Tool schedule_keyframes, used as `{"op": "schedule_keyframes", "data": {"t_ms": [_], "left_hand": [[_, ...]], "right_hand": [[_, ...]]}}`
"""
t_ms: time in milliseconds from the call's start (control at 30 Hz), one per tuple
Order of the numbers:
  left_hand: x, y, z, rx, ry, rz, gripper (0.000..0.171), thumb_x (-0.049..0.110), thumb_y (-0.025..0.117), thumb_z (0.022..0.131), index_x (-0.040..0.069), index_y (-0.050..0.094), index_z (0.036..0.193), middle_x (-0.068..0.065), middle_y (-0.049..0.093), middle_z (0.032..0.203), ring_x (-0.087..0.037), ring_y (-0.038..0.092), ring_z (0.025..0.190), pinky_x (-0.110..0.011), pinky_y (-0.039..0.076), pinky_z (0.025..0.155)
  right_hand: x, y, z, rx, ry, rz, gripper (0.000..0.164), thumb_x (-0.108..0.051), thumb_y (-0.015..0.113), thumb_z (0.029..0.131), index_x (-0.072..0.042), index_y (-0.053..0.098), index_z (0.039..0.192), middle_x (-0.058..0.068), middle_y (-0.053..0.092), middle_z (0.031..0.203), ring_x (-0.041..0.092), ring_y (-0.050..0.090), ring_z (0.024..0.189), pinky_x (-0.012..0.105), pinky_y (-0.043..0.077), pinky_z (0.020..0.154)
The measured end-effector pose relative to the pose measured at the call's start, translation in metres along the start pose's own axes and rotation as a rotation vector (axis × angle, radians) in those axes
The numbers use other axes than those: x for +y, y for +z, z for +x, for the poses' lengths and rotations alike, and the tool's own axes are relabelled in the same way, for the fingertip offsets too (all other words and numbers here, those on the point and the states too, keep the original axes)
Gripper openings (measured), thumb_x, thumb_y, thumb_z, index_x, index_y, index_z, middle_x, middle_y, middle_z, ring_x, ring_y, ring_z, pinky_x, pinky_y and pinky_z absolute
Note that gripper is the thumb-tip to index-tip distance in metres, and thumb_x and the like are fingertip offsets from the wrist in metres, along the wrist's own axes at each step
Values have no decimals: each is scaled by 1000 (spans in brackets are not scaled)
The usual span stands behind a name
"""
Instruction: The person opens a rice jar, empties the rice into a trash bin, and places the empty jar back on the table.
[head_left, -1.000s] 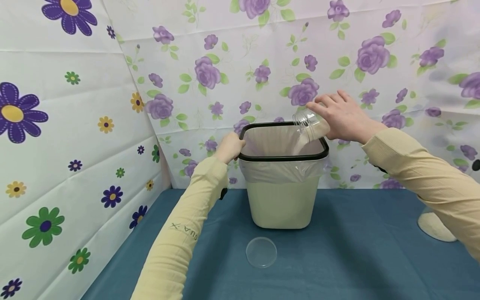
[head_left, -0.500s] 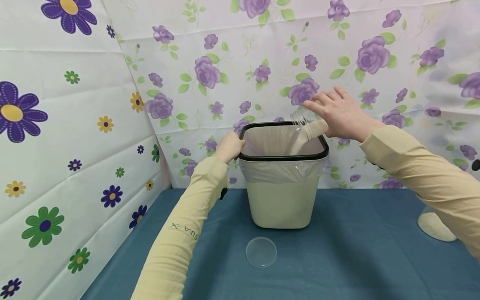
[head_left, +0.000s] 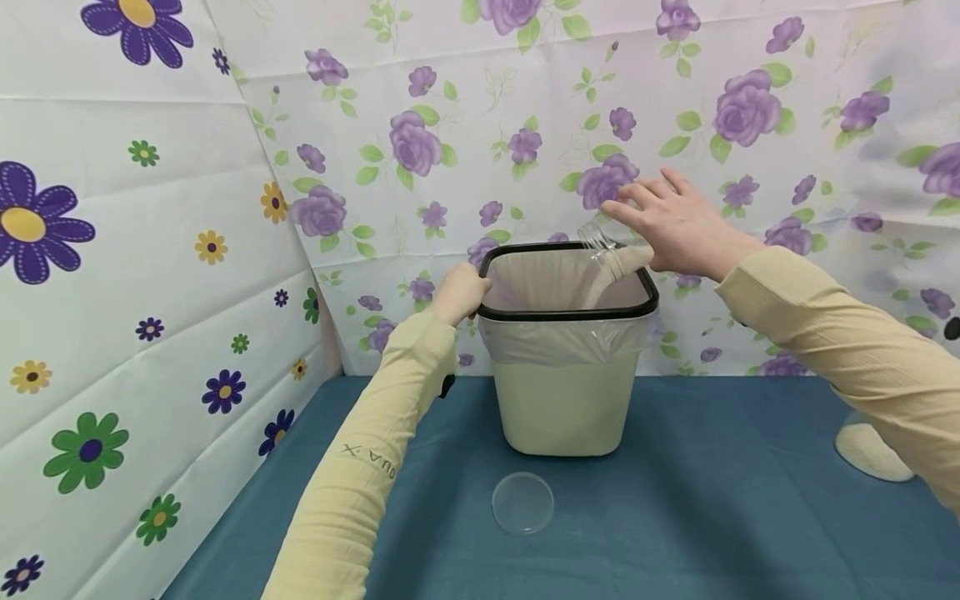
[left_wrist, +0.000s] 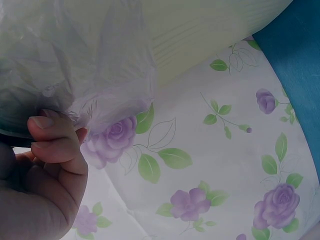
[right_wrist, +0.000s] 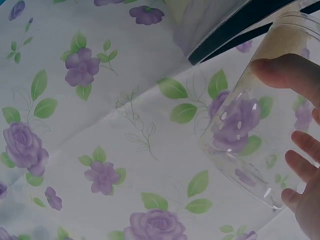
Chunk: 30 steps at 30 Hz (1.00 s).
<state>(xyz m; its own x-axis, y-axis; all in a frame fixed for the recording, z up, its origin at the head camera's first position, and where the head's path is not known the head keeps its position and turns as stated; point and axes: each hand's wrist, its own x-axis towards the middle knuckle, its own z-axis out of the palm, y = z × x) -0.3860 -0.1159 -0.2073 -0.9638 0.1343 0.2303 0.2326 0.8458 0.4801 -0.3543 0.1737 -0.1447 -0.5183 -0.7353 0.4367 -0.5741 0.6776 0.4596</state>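
A cream bin [head_left: 566, 408] with a black rim and a clear plastic liner [head_left: 555, 342] stands on the blue table. My left hand [head_left: 461, 294] grips the rim at its left side; in the left wrist view the fingers [left_wrist: 55, 127] curl over rim and liner. Over the right side of the opening, my right hand [head_left: 686, 225] holds a clear jar [head_left: 600, 242], tipped mouth-down to the left. Pale grainy powder [head_left: 600, 287] streams from it into the bin. The right wrist view shows the jar [right_wrist: 240, 135] mostly see-through, with powder near its mouth.
A clear round lid [head_left: 522, 503] lies on the blue table [head_left: 637, 533] in front of the bin. Another clear container of pale powder [head_left: 873, 450] is at the right, partly behind the right sleeve. Flowered cloth walls [head_left: 450, 83] stand behind and at left.
My right hand has shifted slightly left and up, tipping the jar further. The powder inside has slid toward the mouth and keeps pouring. My left hand has stayed on the rim.
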Motion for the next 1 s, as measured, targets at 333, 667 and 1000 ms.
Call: {"op": "schedule_keyframes", "data": {"t_ms": [333,667,1000], "left_hand": [[2,-1,-2,0,0,-8,33,8,42,89,4,50,57,-2,43,38,-10,42,30,-20,32,36],[0,0,-1,11,-4,-12,34,9,43,90,2,52,58,-3,44,39,-18,50,36,-20,33,36],[0,1,-1,19,4,-17,34,8,43,89,2,51,57,-3,43,38,-12,43,30,-20,32,35]], "right_hand": [[-5,-6,6,-42,-109,-119,81,7,78,56,-5,45,129,22,41,124,38,29,120,48,3,102],[-16,-6,13,-128,-293,-385,83,13,75,62,-12,43,134,17,40,132,35,27,125,45,-2,102],[-23,-5,17,-77,-366,-447,81,11,76,63,-13,44,134,15,42,131,33,26,126,46,1,102]]}}
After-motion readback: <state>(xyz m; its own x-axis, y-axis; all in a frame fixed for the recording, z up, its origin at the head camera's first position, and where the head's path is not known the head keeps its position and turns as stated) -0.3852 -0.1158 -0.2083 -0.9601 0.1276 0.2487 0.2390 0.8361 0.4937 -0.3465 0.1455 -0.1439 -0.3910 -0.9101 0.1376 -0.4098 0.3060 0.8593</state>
